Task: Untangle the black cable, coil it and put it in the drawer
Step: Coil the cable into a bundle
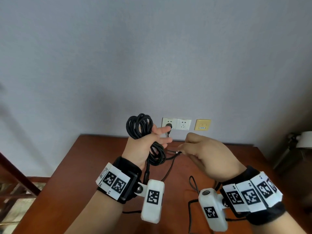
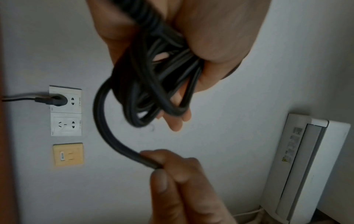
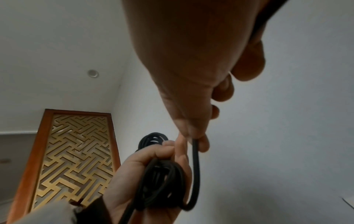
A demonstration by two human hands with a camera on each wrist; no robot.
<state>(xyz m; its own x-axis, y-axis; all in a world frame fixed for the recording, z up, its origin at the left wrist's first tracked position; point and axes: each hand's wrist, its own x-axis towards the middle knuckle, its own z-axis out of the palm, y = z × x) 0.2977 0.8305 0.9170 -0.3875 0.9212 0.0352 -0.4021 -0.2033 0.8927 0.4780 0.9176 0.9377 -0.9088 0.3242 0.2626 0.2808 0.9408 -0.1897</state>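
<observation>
The black cable (image 1: pixel 140 125) is wound in several loops round my left hand (image 1: pixel 157 141), held up above the brown table (image 1: pixel 101 166). In the left wrist view the coil (image 2: pixel 151 84) lies across the palm of the left hand (image 2: pixel 210 45), with a free strand curving down to my right hand (image 2: pixel 159 165). My right hand (image 1: pixel 181 147) pinches that strand between thumb and fingers, just right of the coil. The right wrist view shows the pinch of the right hand (image 3: pixel 193 139) above the coil (image 3: pixel 162 181) and the left hand (image 3: pixel 134 174). No drawer is in view.
On the wall behind the table are white wall sockets (image 1: pixel 176 123) with a black plug (image 1: pixel 168 125) in the left one, and a yellow wall plate (image 1: pixel 202 124). Thin dark cords (image 1: pixel 192 183) lie on the table. A white floor-standing appliance (image 2: pixel 306 159) stands at the right.
</observation>
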